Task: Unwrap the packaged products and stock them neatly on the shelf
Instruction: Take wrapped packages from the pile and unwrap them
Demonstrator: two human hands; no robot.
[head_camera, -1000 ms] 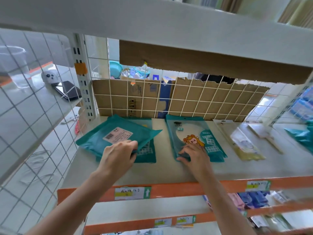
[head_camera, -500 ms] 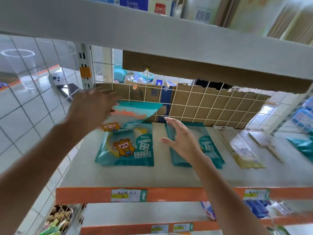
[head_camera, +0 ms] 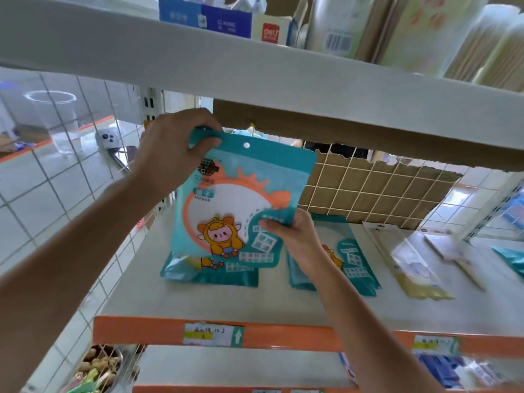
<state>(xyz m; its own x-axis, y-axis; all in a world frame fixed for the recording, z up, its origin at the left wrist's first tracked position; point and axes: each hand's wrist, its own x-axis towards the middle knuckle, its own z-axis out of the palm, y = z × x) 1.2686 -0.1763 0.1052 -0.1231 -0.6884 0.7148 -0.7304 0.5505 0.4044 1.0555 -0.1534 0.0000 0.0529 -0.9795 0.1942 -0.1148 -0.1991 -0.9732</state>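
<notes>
Teal and orange cover the packet (head_camera: pixel 241 199) that the person holds up in the air over the shelf board (head_camera: pixel 198 302). It stands almost straight up. It has a small round hole at the top and a cartoon child in a yellow hood on the front. The word MIRROR is printed on it.

The left hand (head_camera: pixel 173 154) pinches the top left corner. The thumb sits on the front and the other fingers curl behind, so the corner bends a little. The right hand (head_camera: pixel 295 236) grips the lower right edge, with the thumb on the front and the fingers curled round the back. The packet touches only the two hands.

Under it, a second teal packet (head_camera: pixel 209 275) lies flat on the shelf board, partly hidden by the one held up. Just to the right, a third teal packet (head_camera: pixel 357 268) lies flat too, partly behind the right wrist. Further right lies a clear packet (head_camera: pixel 416 268) with a yellow bottom. It looks blurry.

An orange strip (head_camera: pixel 283 336) runs along the front of the shelf board, with a label (head_camera: pixel 212 334) stuck on it. At the back is a wire grid (head_camera: pixel 340 180) with brown cardboard (head_camera: pixel 368 194) behind it. A blue box (head_camera: pixel 204 18) stands on the top shelf (head_camera: pixel 255 72). Off to the left, past the wire side, stands a plastic cup (head_camera: pixel 54 117), and near it lies a phone (head_camera: pixel 122 156).
</notes>
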